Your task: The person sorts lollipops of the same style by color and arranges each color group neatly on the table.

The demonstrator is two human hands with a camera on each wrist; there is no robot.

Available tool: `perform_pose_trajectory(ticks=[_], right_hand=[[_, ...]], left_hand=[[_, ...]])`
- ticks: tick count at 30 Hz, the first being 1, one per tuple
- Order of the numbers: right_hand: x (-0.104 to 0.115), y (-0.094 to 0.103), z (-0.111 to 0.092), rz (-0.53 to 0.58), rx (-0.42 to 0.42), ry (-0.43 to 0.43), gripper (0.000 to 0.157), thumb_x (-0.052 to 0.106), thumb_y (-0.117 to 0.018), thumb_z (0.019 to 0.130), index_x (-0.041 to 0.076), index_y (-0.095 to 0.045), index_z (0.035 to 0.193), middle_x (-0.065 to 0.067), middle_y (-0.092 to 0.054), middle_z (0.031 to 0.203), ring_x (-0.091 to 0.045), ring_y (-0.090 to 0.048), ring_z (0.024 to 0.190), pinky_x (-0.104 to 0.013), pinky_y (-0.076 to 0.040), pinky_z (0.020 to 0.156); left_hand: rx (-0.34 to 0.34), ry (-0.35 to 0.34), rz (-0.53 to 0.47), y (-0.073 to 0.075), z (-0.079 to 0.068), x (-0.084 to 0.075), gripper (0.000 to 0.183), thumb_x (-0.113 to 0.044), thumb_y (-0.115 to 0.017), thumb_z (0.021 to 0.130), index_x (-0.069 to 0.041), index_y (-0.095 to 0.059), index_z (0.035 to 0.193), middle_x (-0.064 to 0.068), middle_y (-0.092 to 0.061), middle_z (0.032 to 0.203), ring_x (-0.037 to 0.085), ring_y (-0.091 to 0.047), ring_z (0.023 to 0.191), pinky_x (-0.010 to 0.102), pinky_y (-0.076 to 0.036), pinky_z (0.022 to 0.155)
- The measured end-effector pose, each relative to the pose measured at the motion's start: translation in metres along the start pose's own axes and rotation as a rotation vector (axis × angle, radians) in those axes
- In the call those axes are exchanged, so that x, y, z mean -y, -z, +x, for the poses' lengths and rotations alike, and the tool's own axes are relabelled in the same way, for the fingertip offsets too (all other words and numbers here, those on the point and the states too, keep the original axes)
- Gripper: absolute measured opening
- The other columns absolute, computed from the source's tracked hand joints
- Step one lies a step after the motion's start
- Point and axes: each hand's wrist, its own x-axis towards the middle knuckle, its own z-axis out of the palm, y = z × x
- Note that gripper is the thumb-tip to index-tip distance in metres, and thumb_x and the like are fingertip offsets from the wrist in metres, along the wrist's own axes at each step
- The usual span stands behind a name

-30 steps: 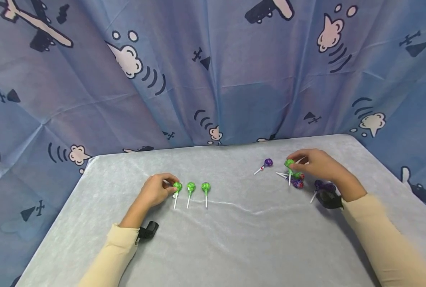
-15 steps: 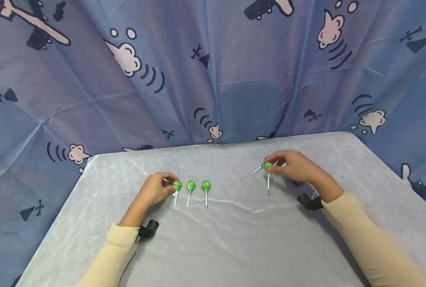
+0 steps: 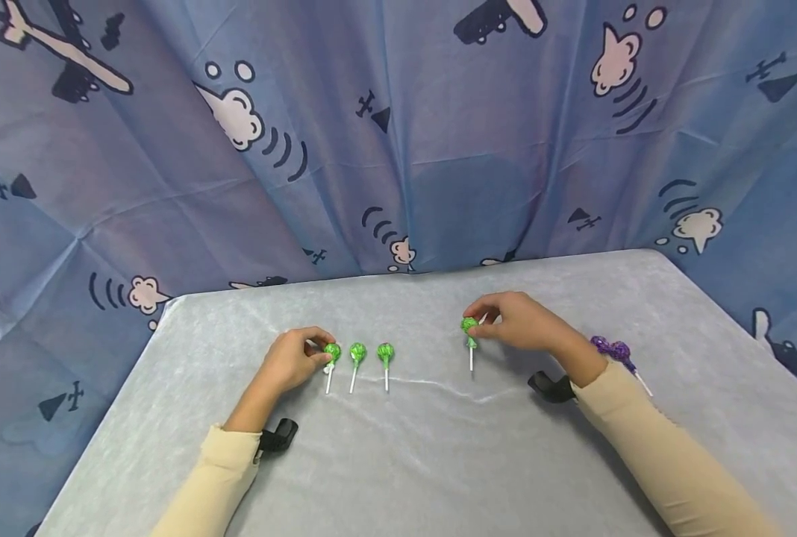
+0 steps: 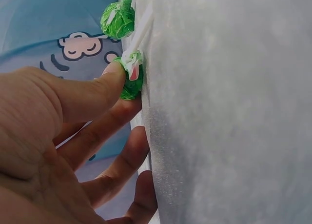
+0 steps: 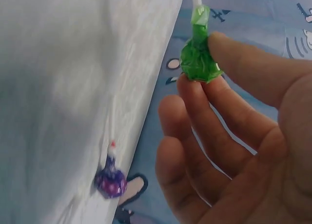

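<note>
While the left hand pinches a round, green-wrapped lollipop with a white stick left of centre on the pale grey cloth-covered table, two matching green lollipops lie in a row just to its right, sticks to the near side. Farther right, well apart from that row, the right hand grips another green-wrapped lollipop between thumb and fingers, and shiny purple-wrapped lollipops lie right of that hand, beside the cream sleeve.

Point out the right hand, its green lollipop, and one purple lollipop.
Right hand (image 3: 518,322): head view, its back.
Green lollipop (image 5: 197,62): right wrist view, wrapped head.
Purple lollipop (image 5: 111,183): right wrist view, wrapped head.
</note>
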Motion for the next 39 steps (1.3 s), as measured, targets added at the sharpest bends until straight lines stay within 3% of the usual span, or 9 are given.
perform_pose_trajectory(ticks=[11,29,39], right_hand=[[0.018,-0.024,0.015,0.071,0.029,0.039,0.027,0.024,-0.076,0.088,0.012,-0.073,0.112,0.0,-0.073,0.099,-0.015,-0.064,0.091,-0.031,-0.049,0.078],[0.054,-0.051,0.034,0.114,0.099,0.073,0.028,0.023,-0.074,0.09,0.01,-0.072,0.115,-0.003,-0.074,0.111,-0.015,-0.067,0.097,-0.031,-0.052,0.085],[0.052,-0.067,0.042,0.078,0.122,-0.002,0.025,0.023,-0.075,0.089,0.013,-0.072,0.111,0.0,-0.074,0.106,-0.013,-0.066,0.096,-0.031,-0.052,0.086]], left_hand=[[0.012,0.0,-0.007,0.002,0.0,0.002,0.018,-0.015,-0.076,0.087,-0.017,-0.075,0.105,0.003,-0.074,0.102,0.017,-0.065,0.087,0.033,-0.048,0.073],[0.019,0.013,0.005,0.0,0.001,0.001,0.018,-0.016,-0.075,0.088,-0.018,-0.074,0.106,0.002,-0.074,0.102,0.017,-0.065,0.088,0.034,-0.048,0.074],[0.008,0.011,0.011,0.001,0.0,0.0,0.018,-0.016,-0.076,0.088,-0.018,-0.074,0.106,0.002,-0.074,0.101,0.017,-0.063,0.086,0.033,-0.047,0.073]])
